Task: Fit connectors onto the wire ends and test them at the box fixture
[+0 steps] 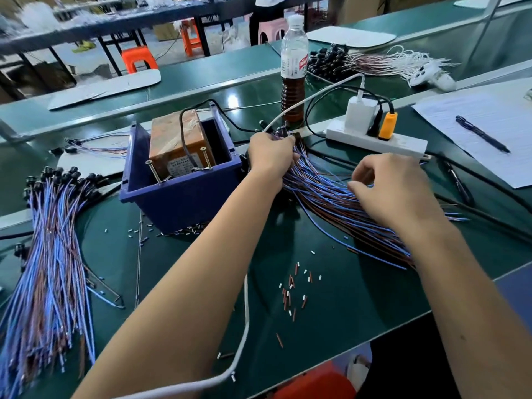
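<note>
We see bright, even overhead light, glare on the table [331, 298], and wide-angle bending with blur beyond it.

Bare forearms and hands [270, 156] (no sleeves, no gloves).

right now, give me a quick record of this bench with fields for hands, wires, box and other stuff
left hand: left hand grips the far end of the wire bundle beside the blue box
right hand: right hand pinches wires in the same bundle, fingers curled
box: holds a brown block with a black cable
other wires: second bundle lies at the left, untouched
loose bits: small sleeves scattered on the green mat
behind: bottle, power strip, pen on paper
</note>
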Demonstrator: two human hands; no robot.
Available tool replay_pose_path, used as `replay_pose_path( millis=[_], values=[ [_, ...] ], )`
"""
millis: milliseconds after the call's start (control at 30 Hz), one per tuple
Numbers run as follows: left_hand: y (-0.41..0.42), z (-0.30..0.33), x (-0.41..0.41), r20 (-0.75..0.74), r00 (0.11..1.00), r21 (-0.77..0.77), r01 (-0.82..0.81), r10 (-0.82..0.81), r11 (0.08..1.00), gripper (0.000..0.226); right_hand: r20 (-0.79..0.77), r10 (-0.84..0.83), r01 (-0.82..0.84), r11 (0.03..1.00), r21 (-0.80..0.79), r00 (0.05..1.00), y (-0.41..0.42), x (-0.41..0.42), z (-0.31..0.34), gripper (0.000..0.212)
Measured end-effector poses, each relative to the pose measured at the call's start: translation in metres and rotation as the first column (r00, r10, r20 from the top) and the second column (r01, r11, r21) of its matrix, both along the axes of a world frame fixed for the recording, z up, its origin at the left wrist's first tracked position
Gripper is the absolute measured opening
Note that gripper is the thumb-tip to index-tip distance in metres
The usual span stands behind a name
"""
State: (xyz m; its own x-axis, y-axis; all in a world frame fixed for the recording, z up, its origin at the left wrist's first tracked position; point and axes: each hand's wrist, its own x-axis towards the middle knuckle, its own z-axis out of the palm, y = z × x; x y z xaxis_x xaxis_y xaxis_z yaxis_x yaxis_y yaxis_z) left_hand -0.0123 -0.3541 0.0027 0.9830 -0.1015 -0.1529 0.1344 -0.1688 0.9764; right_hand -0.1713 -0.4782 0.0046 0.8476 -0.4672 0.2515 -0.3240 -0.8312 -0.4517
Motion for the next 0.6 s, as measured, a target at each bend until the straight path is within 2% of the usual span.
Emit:
replay_pose_path(
  millis=[100, 200, 233, 367, 600],
  values=[
    [0.003, 0.000, -0.006, -0.007, 1.000, 0.009, -0.004, 0.004, 1.000, 0.023, 0.037, 0.075, -0.078, 0.993, 0.088, 0.997, 0.012, 0.017, 0.003, 0.019],
    [0.004, 0.004, -0.015, -0.020, 1.000, 0.041, 0.007, -0.006, 0.999, 0.002, -0.001, 0.143, -0.143, 0.987, 0.069, 0.990, 0.027, 0.036, 0.001, 0.032],
    [0.006, 0.005, -0.016, -0.031, 0.999, 0.037, 0.016, -0.015, 0.999, 0.005, -0.009, 0.148, -0.147, 0.987, 0.062, 0.989, 0.030, 0.041, -0.001, 0.033],
    [0.015, 0.001, -0.019, -0.019, 0.997, 0.045, 0.079, -0.078, 0.996, 0.001, -0.008, 0.124, -0.123, 0.991, 0.047, 0.992, 0.035, 0.050, -0.008, 0.022],
    [0.021, 0.002, -0.022, 0.108, 0.988, 0.208, 0.089, -0.113, 0.974, 0.023, 0.153, 0.007, -0.019, 0.997, 0.074, 0.988, 0.042, 0.057, -0.015, 0.020]
  ],
)
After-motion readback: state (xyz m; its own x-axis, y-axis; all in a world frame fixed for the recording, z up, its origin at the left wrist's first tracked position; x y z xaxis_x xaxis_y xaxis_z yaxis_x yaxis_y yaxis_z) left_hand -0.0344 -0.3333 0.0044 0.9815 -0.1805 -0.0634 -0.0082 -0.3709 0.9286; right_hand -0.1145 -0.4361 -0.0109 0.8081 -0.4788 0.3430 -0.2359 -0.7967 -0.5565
